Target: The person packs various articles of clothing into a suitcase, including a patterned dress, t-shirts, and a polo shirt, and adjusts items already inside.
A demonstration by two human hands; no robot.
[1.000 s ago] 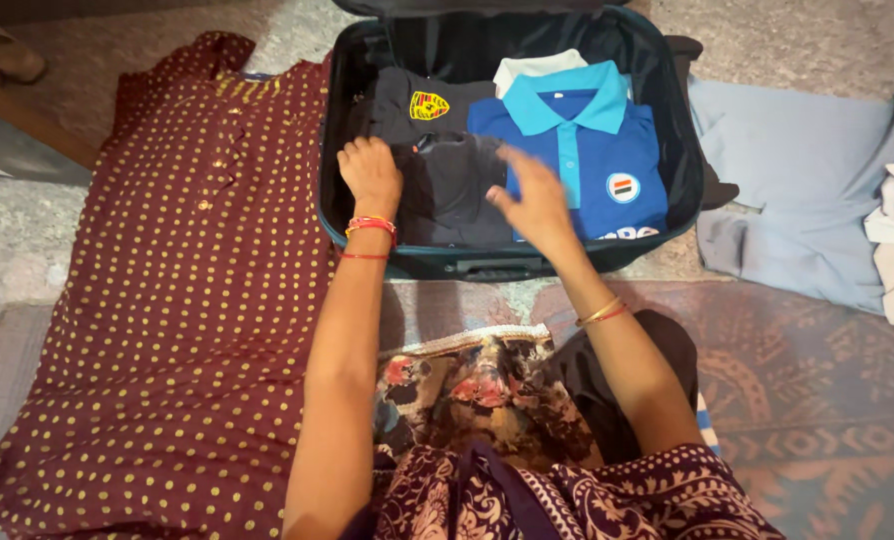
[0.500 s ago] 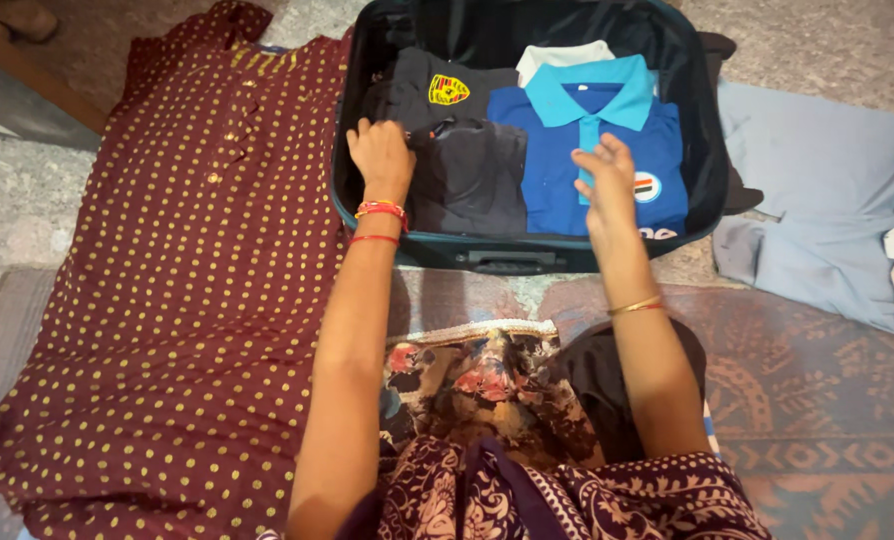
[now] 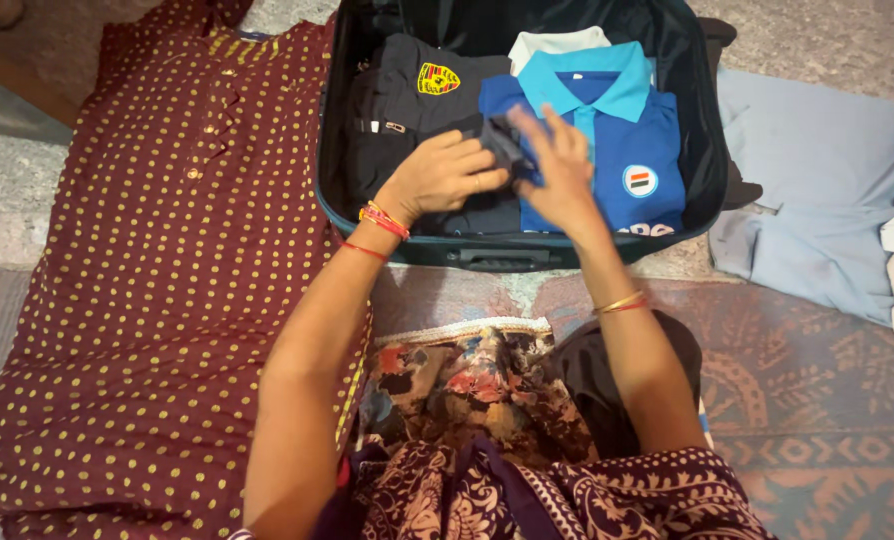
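Maroon paisley cloth [image 3: 567, 500] drapes the lap of a person seated on a patterned rug [image 3: 827, 400], a folded floral garment [image 3: 467, 385] resting just ahead of the knees. Both forearms, ringed with red thread and thin bangles, reach forward over the near rim of an open dark teal suitcase [image 3: 487, 252].

The left hand [image 3: 437, 178] curls over a folded black garment [image 3: 467, 205] at the front middle of the case, fingers [image 3: 482, 180] bent and closed on a raised fold of its cloth. The right hand [image 3: 562, 170] meets it from the other side, fingers [image 3: 547, 135] pinching the same dark fold, which bunches up between the two hands rather than lying flat. That grip suggests the piece is being tucked or smoothed into the gap between its neighbours.

Behind it lies a black shirt with a yellow crest [image 3: 437, 80]; to the right, touching the dark garment, a blue polo shirt with a lighter collar [image 3: 617, 130] sits folded face up, a white collar [image 3: 557, 42] showing beyond it. Packed edge to edge, the clothes fill the case floor.

Outside, a maroon dotted kurta [image 3: 147, 300] lies spread flat at left, and pale blue clothing [image 3: 817, 190] lies at right.
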